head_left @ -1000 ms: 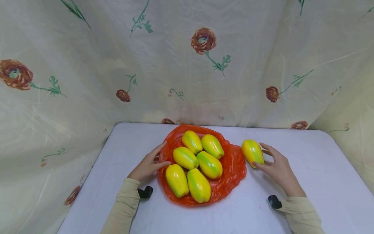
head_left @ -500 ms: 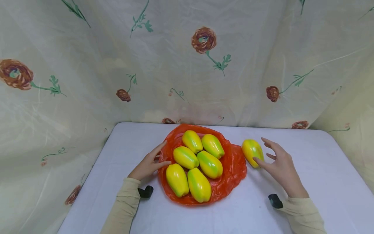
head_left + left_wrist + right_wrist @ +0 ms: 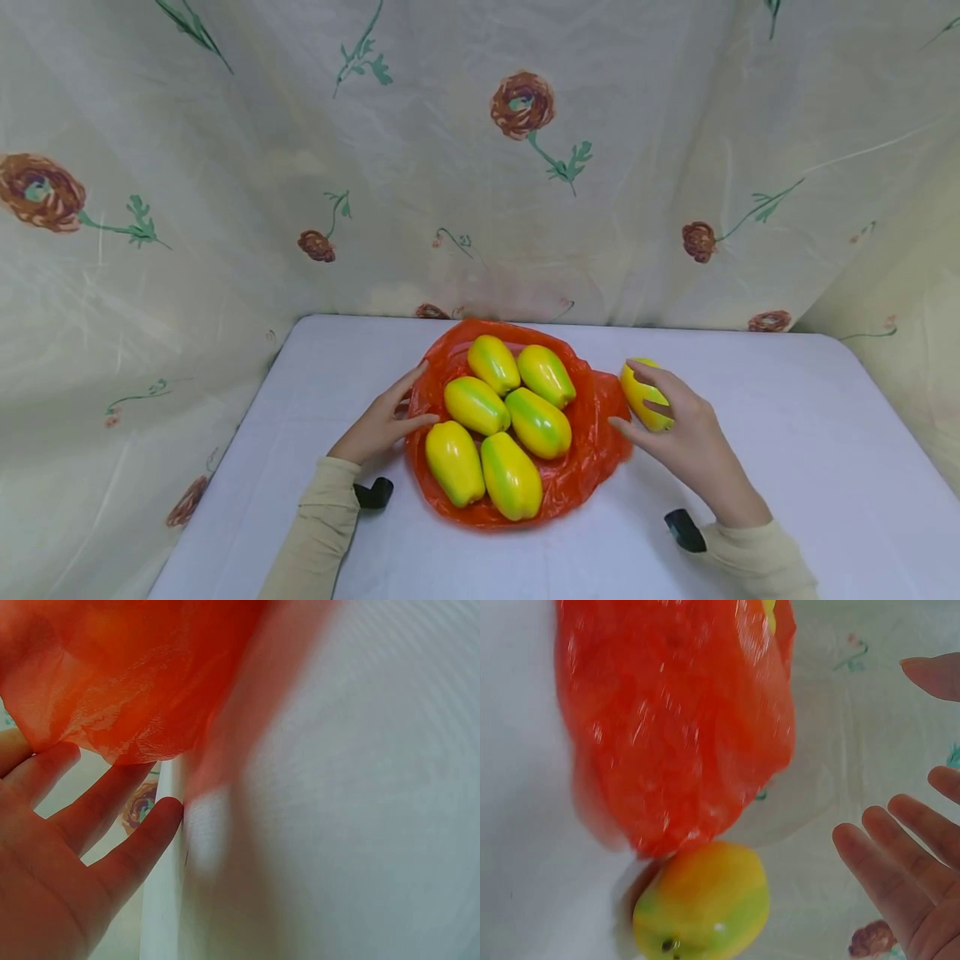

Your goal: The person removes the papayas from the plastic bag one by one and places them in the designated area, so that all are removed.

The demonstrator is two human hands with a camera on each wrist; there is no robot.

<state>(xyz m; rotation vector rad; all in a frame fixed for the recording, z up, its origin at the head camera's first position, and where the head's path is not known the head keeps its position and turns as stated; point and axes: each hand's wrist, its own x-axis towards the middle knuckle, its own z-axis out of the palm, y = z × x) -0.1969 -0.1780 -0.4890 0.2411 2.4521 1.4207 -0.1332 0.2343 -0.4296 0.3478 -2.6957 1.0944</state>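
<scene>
Several yellow-green papayas [image 3: 537, 423] lie in a red plastic bag [image 3: 600, 462], rolled open in the middle of the table. My left hand [image 3: 382, 425] rests against the bag's left side, thumb over its rim and fingers spread. In the left wrist view, straight fingertips [image 3: 161, 817] touch or nearly touch the bag from outside; the thumb is hidden. One more papaya [image 3: 636, 389] lies on the table just right of the bag, partly hidden behind my right hand [image 3: 690, 442]. That hand holds nothing. In the right wrist view its spread fingers are apart from the papaya [image 3: 705, 904].
A white cloth covers the table [image 3: 810, 433]. A floral curtain [image 3: 615, 208] hangs behind it and at both sides. Small black devices [image 3: 684, 531] sit at both wrists.
My right hand has come off the single papaya, drawn back to the right, then swung left over it towards the bag. The left hand and the papayas stay in place.
</scene>
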